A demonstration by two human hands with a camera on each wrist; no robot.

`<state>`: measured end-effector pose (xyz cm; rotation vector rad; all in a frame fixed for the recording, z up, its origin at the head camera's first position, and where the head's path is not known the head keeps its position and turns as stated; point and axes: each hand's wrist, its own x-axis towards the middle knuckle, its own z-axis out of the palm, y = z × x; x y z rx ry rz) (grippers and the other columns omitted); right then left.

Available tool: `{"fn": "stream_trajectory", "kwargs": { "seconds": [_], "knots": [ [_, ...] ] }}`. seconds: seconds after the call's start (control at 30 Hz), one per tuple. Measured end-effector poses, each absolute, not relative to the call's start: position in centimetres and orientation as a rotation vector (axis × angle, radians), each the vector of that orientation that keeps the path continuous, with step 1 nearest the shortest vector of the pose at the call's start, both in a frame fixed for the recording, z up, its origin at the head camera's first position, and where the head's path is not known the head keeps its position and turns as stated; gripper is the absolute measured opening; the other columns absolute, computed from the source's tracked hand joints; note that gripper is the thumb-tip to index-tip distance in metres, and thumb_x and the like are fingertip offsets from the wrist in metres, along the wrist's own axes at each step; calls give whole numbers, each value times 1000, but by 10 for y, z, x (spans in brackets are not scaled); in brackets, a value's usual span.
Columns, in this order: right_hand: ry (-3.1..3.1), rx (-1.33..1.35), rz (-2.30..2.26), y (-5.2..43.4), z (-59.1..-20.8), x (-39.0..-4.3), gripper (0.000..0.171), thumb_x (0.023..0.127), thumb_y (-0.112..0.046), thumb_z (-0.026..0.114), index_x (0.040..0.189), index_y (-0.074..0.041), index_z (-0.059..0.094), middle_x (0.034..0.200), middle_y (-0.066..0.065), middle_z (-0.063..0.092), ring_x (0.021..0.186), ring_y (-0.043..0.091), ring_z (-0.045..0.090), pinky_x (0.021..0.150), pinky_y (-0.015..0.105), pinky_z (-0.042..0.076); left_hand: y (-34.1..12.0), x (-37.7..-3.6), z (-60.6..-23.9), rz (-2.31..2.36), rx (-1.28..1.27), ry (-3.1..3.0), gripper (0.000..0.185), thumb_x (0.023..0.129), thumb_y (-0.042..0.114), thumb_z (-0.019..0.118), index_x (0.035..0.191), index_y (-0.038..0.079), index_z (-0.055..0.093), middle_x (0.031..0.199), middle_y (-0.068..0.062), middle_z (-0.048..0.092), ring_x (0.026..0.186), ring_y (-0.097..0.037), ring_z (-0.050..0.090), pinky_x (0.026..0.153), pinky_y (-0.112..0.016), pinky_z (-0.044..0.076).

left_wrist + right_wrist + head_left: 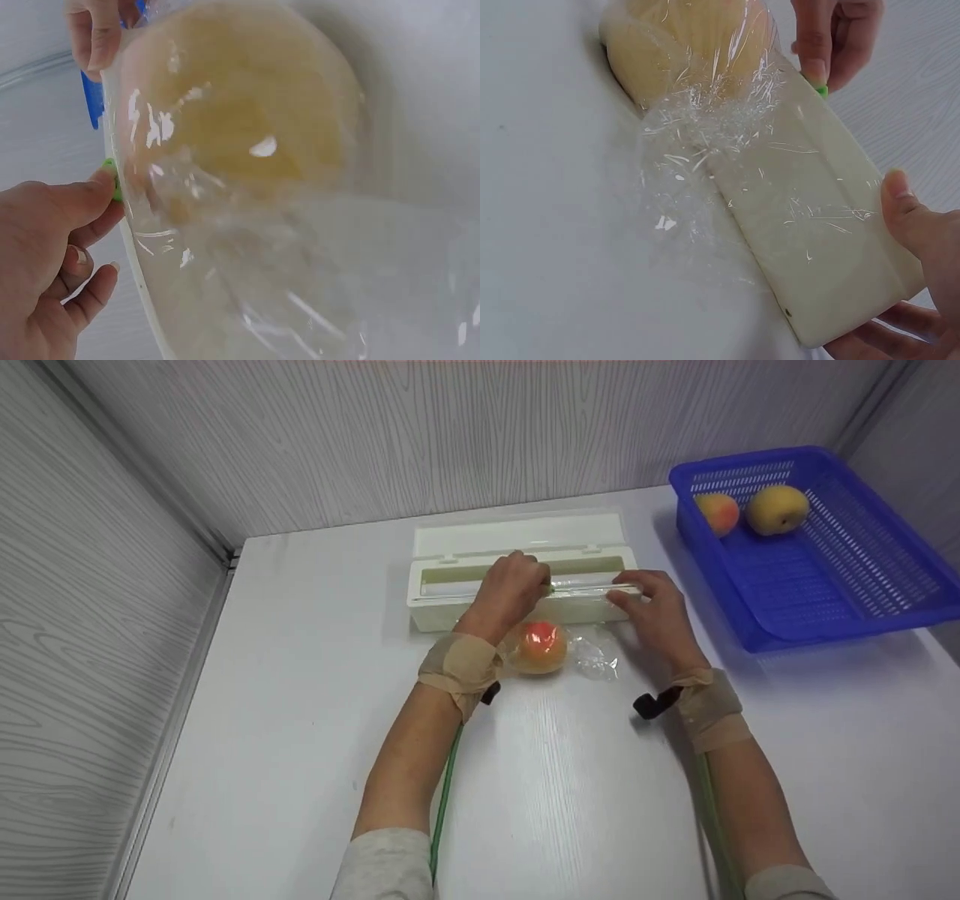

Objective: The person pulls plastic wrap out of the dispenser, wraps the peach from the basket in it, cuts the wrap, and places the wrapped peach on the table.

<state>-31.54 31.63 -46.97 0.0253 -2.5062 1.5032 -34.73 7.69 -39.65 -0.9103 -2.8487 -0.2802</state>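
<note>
A white cling film dispenser box point(439, 619) with its lid point(517, 532) swung back holds a roll of film point(450, 589). My left hand point(512, 589) pinches a small green slide cutter point(115, 180) on the box's front edge, near its middle. My right hand point(660, 611) grips the box's right end, thumb point(904, 206) on the edge and fingers round the end. Clear cling film point(596, 654) hangs from the edge over the front wall and covers a red-and-yellow peach point(541, 647) lying against the box. The film's loose part lies crumpled on the table, right of the peach.
A blue plastic basket point(757, 641) stands at the right, with a yellow fruit point(778, 510) and a red-and-yellow peach point(718, 514) inside. A pale wood-grain panel point(360, 442) rises behind the white table point(300, 697). Green cables point(448, 780) run along both forearms.
</note>
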Motion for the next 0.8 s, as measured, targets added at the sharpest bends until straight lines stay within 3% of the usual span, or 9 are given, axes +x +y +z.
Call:
{"fn": "stream_trajectory", "kwargs": {
  "seconds": [0.3, 0.53, 0.8],
  "knots": [
    [-2520, 0, 1499, 319, -475, -316, 36, 89, -35, 73, 116, -11, 70, 128, 10, 57, 121, 23, 51, 104, 41, 41, 47, -344, -405, -330, -877, -2813, 16, 93, 22, 68, 101, 11, 76, 96, -5, 74, 89, -24, 63, 82, -37, 51],
    [-2500, -4, 1496, 315, -477, -315, 34, 88, -32, 75, 115, -11, 71, 127, 10, 60, 120, 20, 51, 101, 38, 41, 35, -342, -410, -287, -881, -2764, 17, 93, 24, 67, 101, 12, 76, 95, -5, 74, 88, -25, 63, 78, -38, 50],
    [-2503, 11, 1484, 314, -471, -316, 34, 89, -33, 73, 115, -11, 70, 127, 9, 57, 120, 22, 52, 102, 39, 42, -12, -335, -408, -416, -780, -2740, 14, 92, 18, 69, 100, 9, 76, 96, -6, 74, 92, -24, 64, 82, -38, 50]
  ]
}}
